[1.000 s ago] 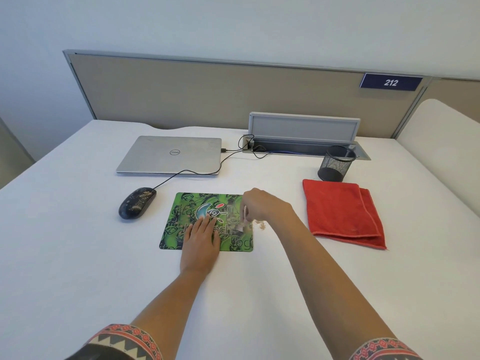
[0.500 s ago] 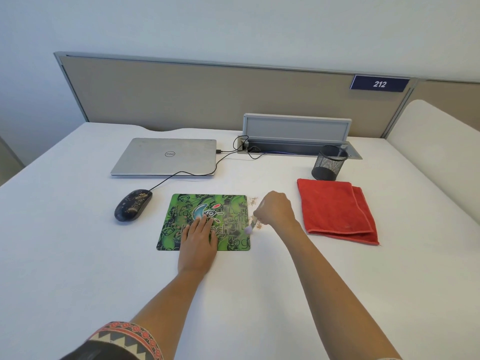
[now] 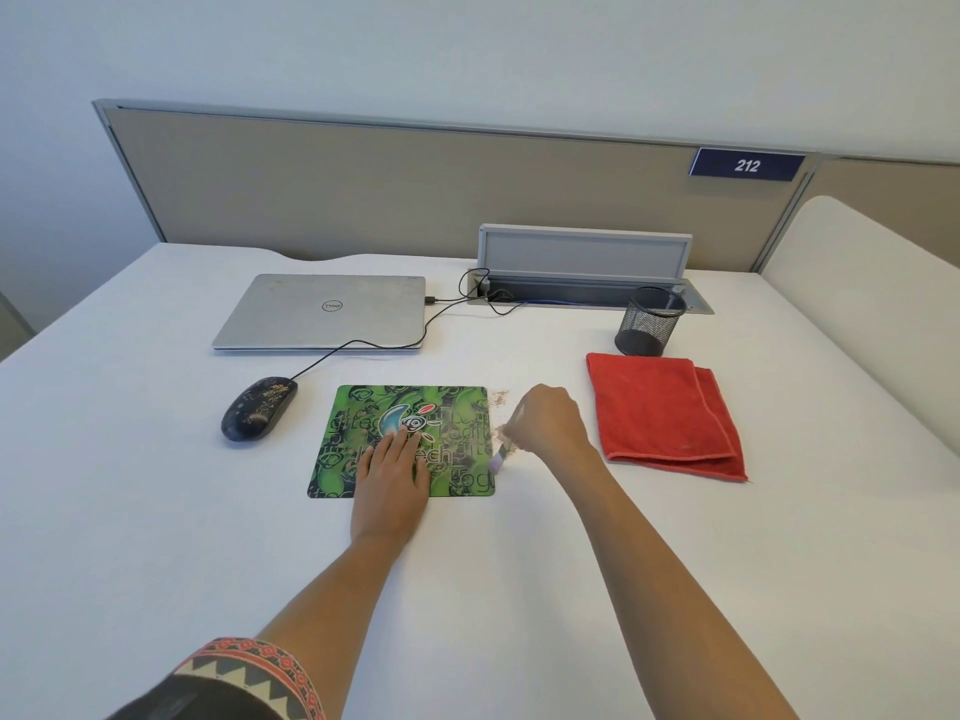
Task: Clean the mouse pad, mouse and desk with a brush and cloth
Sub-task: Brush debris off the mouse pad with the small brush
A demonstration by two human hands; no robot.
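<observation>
Clerk: Desk (image 3: 156,511), white, flat-topped. Leftmost item?

Checker: Mouse (image 3: 258,407), black, oval, wired, speckled with pale crumbs; it lies just left of the mouse pad, apart from it. Behind it, closed silver laptop (image 3: 322,311).

Clerk: Next entry.

Checker: Mouse pad (image 3: 405,439), green, patterned, rectangular, flat on the desk. Left hand (image 3: 392,475) rests palm-down on its near half, fingers straight and close together, nothing clasped.

Clerk: Right edge of the pad?

Checker: Brush (image 3: 497,459), small, pale-bristled; its tip meets the pad's right edge. Right hand (image 3: 550,426) is curled around its handle, fingers closed on it. Brown crumbs (image 3: 501,397) lie scattered on the desk beside that edge.

Clerk: Further right.

Checker: Cloth (image 3: 665,413), red, folded, lying flat near the right hand, not touching it. Pen cup (image 3: 649,322), black wire mesh, upright just behind the cloth.
</observation>
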